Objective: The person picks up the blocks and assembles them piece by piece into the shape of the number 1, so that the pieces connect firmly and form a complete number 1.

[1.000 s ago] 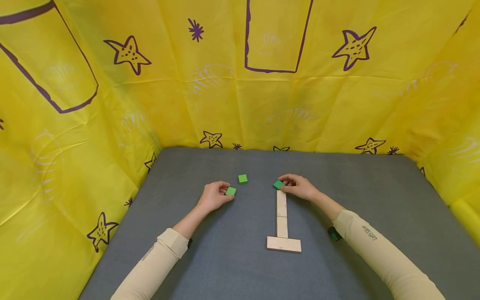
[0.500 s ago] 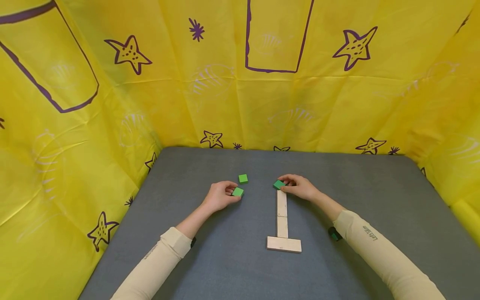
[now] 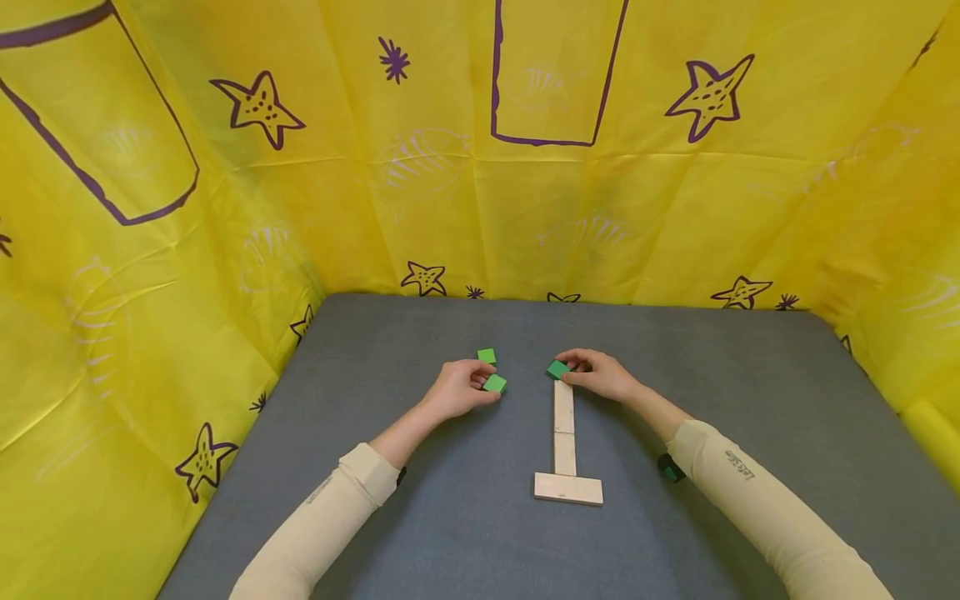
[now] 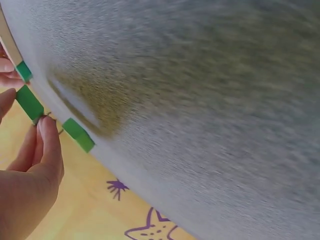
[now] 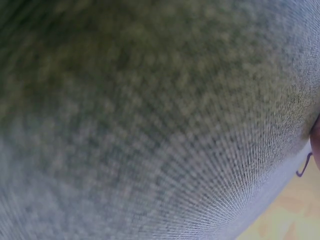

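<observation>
My left hand (image 3: 457,388) pinches a light green block (image 3: 495,383) between thumb and fingers; the left wrist view shows this green block (image 4: 30,103) at the fingertips. Just behind it on the table lies another light green block (image 3: 487,356). With thumb and fingers my right hand (image 3: 597,373) holds a darker green block (image 3: 557,369) at the far end of a row of pale wooden planks (image 3: 564,429). Across the near end of that row lies a crosswise wooden plank (image 3: 567,488). Only a sliver of the right hand (image 5: 315,142) enters the right wrist view.
A dark grey tabletop (image 3: 450,517) carries everything. Yellow cloth (image 3: 480,200) with purple starfish drawings hangs along its back and both sides. Dark bands sit on both wrists.
My left hand has moved to the right with its light green block, drawing nearer the darker green one. The right hand and the planks have stayed in place.
</observation>
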The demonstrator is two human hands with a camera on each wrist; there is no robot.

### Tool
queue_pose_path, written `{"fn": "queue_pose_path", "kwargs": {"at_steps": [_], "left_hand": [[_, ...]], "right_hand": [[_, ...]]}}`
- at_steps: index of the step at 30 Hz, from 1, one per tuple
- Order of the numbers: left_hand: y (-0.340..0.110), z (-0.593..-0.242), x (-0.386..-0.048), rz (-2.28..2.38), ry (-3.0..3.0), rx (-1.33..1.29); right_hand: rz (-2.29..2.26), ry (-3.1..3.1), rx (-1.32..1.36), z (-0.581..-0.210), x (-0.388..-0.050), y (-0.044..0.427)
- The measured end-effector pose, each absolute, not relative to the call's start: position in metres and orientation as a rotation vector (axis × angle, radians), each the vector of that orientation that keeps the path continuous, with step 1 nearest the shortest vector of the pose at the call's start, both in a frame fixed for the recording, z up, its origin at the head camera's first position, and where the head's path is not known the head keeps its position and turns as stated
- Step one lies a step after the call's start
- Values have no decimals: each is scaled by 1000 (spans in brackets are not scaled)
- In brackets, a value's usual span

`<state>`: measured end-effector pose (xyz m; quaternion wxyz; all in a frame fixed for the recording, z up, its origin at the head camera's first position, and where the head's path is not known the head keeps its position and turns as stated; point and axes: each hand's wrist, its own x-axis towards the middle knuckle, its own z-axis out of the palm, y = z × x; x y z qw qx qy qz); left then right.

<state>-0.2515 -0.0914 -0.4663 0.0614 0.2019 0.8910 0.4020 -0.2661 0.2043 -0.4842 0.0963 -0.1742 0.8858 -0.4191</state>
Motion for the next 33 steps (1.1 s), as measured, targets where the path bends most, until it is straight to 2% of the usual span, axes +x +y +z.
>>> {"fn": "queue_pose_path", "kwargs": {"at_steps": [33], "left_hand": [[-38,-471,-271,1032,2666,788]], "right_hand": [[-1205,2647,-504,-485,-266,204]]}}
